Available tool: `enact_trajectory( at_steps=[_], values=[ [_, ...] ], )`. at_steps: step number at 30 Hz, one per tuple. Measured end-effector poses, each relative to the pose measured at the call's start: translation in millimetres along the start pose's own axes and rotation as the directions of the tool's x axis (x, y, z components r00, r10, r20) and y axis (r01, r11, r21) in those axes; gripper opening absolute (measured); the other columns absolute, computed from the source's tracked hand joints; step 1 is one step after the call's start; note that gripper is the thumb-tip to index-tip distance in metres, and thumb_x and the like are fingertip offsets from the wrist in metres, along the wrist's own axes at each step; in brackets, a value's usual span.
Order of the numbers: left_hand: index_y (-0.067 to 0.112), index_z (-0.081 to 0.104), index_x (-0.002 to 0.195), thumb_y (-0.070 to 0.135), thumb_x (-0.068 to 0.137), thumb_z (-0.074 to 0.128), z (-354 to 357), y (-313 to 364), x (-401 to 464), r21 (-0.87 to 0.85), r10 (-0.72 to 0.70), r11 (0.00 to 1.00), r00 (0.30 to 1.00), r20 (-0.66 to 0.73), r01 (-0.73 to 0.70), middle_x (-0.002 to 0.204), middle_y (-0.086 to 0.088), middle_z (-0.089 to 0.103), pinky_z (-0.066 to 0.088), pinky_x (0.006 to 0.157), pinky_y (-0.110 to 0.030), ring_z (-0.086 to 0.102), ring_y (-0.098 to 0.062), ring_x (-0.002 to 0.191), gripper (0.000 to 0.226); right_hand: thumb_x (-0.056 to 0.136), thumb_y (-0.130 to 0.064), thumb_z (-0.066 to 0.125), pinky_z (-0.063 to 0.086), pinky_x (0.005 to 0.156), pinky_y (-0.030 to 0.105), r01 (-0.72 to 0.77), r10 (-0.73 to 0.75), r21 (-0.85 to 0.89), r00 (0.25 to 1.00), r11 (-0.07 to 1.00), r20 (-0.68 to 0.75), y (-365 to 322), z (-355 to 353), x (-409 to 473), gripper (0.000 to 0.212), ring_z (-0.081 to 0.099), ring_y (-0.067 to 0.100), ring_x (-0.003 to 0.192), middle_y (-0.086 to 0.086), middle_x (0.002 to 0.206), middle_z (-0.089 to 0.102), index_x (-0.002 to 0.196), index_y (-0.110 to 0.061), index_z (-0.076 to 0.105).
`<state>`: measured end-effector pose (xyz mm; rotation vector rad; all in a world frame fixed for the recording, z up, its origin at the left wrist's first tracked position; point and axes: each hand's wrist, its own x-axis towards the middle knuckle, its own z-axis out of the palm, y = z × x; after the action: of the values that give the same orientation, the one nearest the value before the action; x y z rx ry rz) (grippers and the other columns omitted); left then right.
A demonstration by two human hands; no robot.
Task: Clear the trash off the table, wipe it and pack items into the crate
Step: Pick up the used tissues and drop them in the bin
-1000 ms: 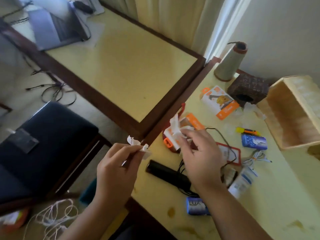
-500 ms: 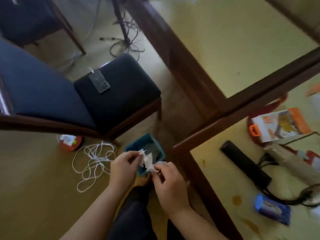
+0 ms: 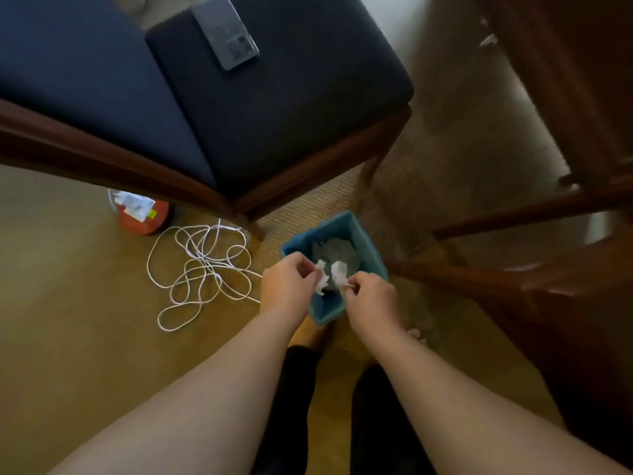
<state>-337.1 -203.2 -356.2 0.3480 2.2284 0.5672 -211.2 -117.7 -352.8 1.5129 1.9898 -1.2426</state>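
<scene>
Now left hand point(image 3: 286, 282) and right hand point(image 3: 371, 296) each pinch paper scraps point(image 3: 339, 270) over the bin point(image 3: 371, 250).

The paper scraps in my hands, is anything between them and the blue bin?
Nothing visible. Both paper scraps hang directly over the open blue bin, pinched by the left hand and right hand.

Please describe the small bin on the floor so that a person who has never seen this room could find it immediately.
Start at the dark blue chair seat with a phone lying on it. Just below its front corner, on the floor, stands the blue bin, with white paper inside and both hands over it. It is the only blue, square, open container there; the white cord and an orange round object lie to its left.
</scene>
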Motion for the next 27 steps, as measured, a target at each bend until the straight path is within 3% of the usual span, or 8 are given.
enact_trajectory(
  at_steps=[4,7,9,13,17,21,23,27],
  values=[
    [0.031,0.071,0.109,0.028,0.102,0.069,24,-19,30,0.000,-0.020,1.000,0.999,0.046,0.020,0.102,0.013,0.067,0.053,0.076,-0.024,0.064,-0.005,0.092,0.008,0.105,-0.023,0.058,0.054,0.083,0.031,-0.123,0.111,0.087,0.985,0.989,0.135,6,19,40,0.032,0.062,0.018,0.106,-0.001,0.122,0.065,0.136,-0.026,0.062],
    [0.026,0.069,0.130,0.026,0.103,0.068,30,-29,43,-0.025,-0.005,1.000,0.985,0.174,0.010,0.116,0.008,0.069,0.050,0.086,-0.025,0.064,-0.009,0.106,0.027,0.102,-0.018,0.063,0.050,0.109,0.044,-0.150,0.127,0.061,0.951,0.987,0.280,12,30,56,0.059,0.056,0.025,0.131,0.003,0.147,0.056,0.155,-0.034,0.044],
    [0.025,0.066,0.137,0.025,0.101,0.069,26,-31,49,-0.033,0.003,0.999,0.972,0.236,0.005,0.127,0.005,0.069,0.049,0.091,-0.026,0.064,-0.012,0.117,0.036,0.100,-0.015,0.064,0.047,0.114,0.046,-0.139,0.121,0.035,0.937,0.990,0.328,12,29,60,0.068,0.053,0.026,0.137,0.004,0.153,0.051,0.159,-0.036,0.036],
    [0.024,0.061,0.144,0.019,0.102,0.068,5,-22,51,-0.011,0.039,0.999,0.951,0.305,-0.038,0.135,0.006,0.066,0.050,0.092,-0.025,0.063,-0.012,0.123,0.043,0.100,-0.010,0.058,0.050,0.110,0.044,-0.129,0.095,0.094,0.949,0.987,0.302,8,17,46,0.063,0.056,0.025,0.130,0.001,0.145,0.056,0.155,-0.037,0.043],
    [0.029,0.068,0.128,0.024,0.103,0.064,-24,12,24,-0.006,0.136,0.990,0.957,0.256,-0.140,0.113,0.017,0.069,0.055,0.087,-0.022,0.066,-0.005,0.112,0.025,0.102,-0.014,0.056,0.052,0.107,0.037,-0.133,0.098,0.261,0.985,0.956,0.141,-10,-8,-1,0.053,0.058,0.019,0.129,-0.001,0.144,0.057,0.151,-0.033,0.050],
    [0.037,0.069,0.108,0.033,0.102,0.066,-69,74,-33,-0.059,0.313,0.949,0.918,0.243,-0.308,0.100,0.018,0.070,0.062,0.085,-0.029,0.066,0.005,0.094,0.008,0.103,-0.016,0.060,0.053,0.104,0.028,0.099,-0.057,0.292,0.987,0.951,-0.149,-45,-58,-78,0.040,0.058,0.005,0.125,-0.015,0.132,0.057,0.140,-0.031,0.060],
    [0.040,0.068,0.106,0.035,0.100,0.067,-96,111,-66,-0.082,0.382,0.924,0.885,0.265,-0.374,0.100,0.017,0.070,0.063,0.081,-0.028,0.066,0.008,0.092,0.008,0.103,-0.017,0.062,0.054,0.100,0.019,0.242,-0.144,0.285,0.934,0.927,-0.327,-63,-98,-127,0.040,0.058,-0.002,0.123,-0.020,0.130,0.058,0.141,-0.030,0.061],
    [0.042,0.070,0.099,0.039,0.097,0.070,-141,194,-139,-0.133,0.507,0.862,0.824,0.254,-0.490,0.094,0.017,0.072,0.061,0.072,-0.026,0.066,0.011,0.088,0.004,0.100,-0.015,0.066,0.050,0.095,0.010,0.407,-0.204,0.157,0.712,0.900,-0.672,-87,-185,-225,0.038,0.061,-0.004,0.121,-0.025,0.127,0.062,0.136,-0.026,0.066]
  ],
)
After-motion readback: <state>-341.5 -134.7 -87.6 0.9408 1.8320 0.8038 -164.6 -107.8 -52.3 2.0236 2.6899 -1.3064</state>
